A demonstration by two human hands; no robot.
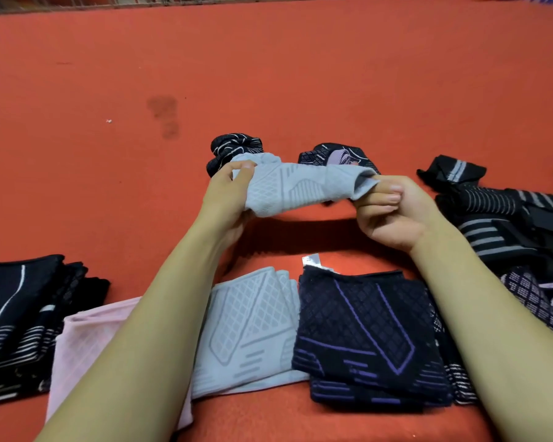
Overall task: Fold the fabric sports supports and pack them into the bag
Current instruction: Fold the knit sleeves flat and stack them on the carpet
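Both hands held one grey support (296, 185) stretched in the air above the middle of the red surface (268, 74). Left hand (229, 199) had its fingers curled round the left end, thumb on top. Right hand (387, 212) was fisted on the right end, with the open cuff over what looked like a fingertip or two. A firm grasp on both sides, nothing slack.

Risks, as judged from here: the knit looked stretchy, so releasing one end early would let it spring back and bunch, spoiling the fold. The fingertip inside the cuff could drag the tube inside out when pulled free. Lowering it carelessly might disturb the folded grey support (256, 330) or the navy stack with purple lines (364, 333) lying near the close edge, right below the hands. No bag was visible, so the packing spot couldn't be told.

Materials: all soft elastic knit tubes, with raised diamond-grid and bar patterns that should grip each other a bit when stacked. Folded ones lay flat and roughly square. A pale pink piece (83, 342) sat left of the grey, thinner looking. A black stack with white lines (20, 320) was at the near left edge. Unfolded dark striped ones (505, 224) were heaped at the right edge. Two crumpled dark pieces (233, 146) lay just behind the held one. The surface looked like matte felt or carpet, with a dark stain (163, 113) further back.
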